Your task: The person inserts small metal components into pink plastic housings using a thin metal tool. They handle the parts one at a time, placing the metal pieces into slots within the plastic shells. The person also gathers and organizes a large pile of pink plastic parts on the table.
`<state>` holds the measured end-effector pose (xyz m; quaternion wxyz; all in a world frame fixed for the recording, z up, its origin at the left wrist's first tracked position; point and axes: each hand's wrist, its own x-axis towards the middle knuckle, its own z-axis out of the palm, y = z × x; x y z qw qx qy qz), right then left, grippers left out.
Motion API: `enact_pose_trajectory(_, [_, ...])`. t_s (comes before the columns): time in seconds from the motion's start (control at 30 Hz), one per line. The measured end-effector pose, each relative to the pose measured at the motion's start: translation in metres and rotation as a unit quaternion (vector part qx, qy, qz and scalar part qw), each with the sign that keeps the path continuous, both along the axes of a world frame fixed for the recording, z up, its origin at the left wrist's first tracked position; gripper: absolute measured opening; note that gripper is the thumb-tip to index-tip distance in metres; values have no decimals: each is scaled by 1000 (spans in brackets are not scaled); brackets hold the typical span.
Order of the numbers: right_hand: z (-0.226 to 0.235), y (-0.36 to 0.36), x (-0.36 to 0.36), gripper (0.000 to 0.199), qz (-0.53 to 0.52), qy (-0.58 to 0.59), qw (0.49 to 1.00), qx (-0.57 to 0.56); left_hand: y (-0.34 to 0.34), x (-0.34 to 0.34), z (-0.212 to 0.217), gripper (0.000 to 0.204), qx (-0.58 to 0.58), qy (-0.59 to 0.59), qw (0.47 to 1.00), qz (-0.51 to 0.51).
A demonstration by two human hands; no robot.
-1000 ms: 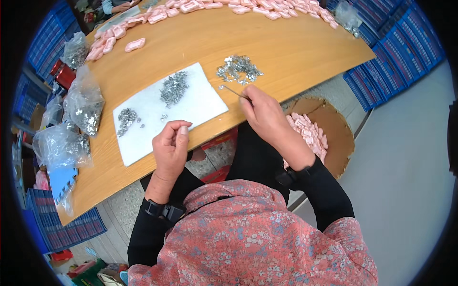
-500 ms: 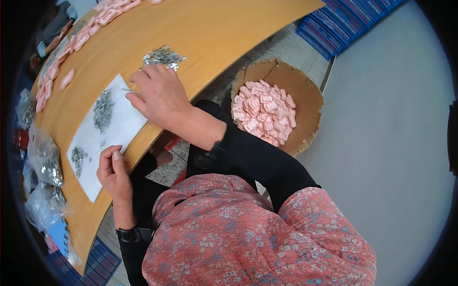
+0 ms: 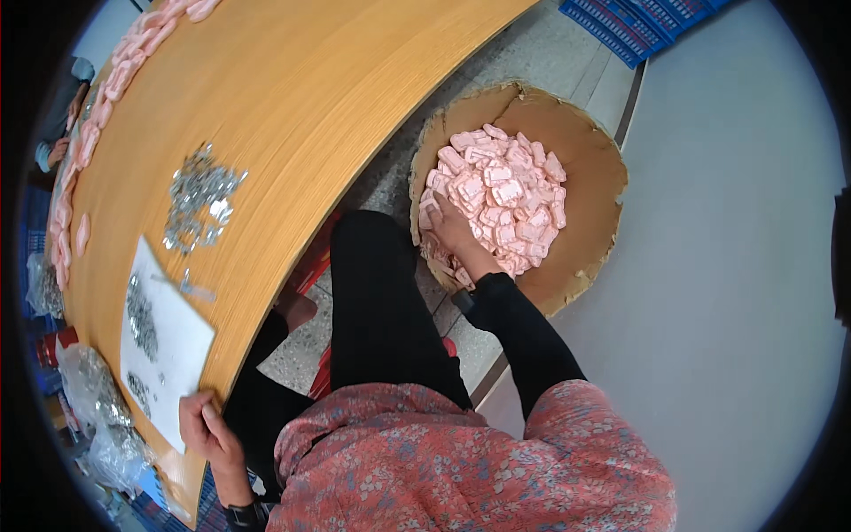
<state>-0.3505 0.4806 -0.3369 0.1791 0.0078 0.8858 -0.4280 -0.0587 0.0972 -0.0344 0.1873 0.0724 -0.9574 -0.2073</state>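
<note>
My right hand [image 3: 452,232] reaches down into a round brown cardboard barrel [image 3: 589,257]. Its fingers are bent around a pale pink plastic piece at the left side of the pile of pink pieces [image 3: 507,192]; the fingertips are partly hidden. My left hand [image 3: 210,433] rests at the table's near edge, beside the lower corner of a white sheet [image 3: 182,355]. Its fingers are curled in with the thumb against them, and whatever they hold, if anything, is hidden. Small silvery metal parts [image 3: 142,315] lie in two heaps on the sheet.
A larger heap of shiny metal parts [image 3: 199,199] lies on the wooden table [image 3: 328,80], with a slender pale object [image 3: 195,288] nearby. Pink pieces [image 3: 89,142] line the far edge, past which another person's hand [image 3: 58,151] shows. Plastic bags [image 3: 93,381] stand left; blue crates [image 3: 620,31] upper right.
My right hand has left the table beside the metal heap and moved right, down into the barrel. My left hand has shifted lower in view and its fingers are more curled. The view has turned.
</note>
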Motion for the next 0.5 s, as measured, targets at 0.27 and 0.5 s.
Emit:
enact_pose_trajectory(0.27, [-142, 50, -72, 79, -41, -104, 993, -45, 3, 4, -8, 32, -25, -103, 993, 48])
enact_pose_trajectory(0.5, [-144, 202, -129, 65, -119, -25, 988, 92, -3, -6, -13, 45, -27, -89, 995, 39])
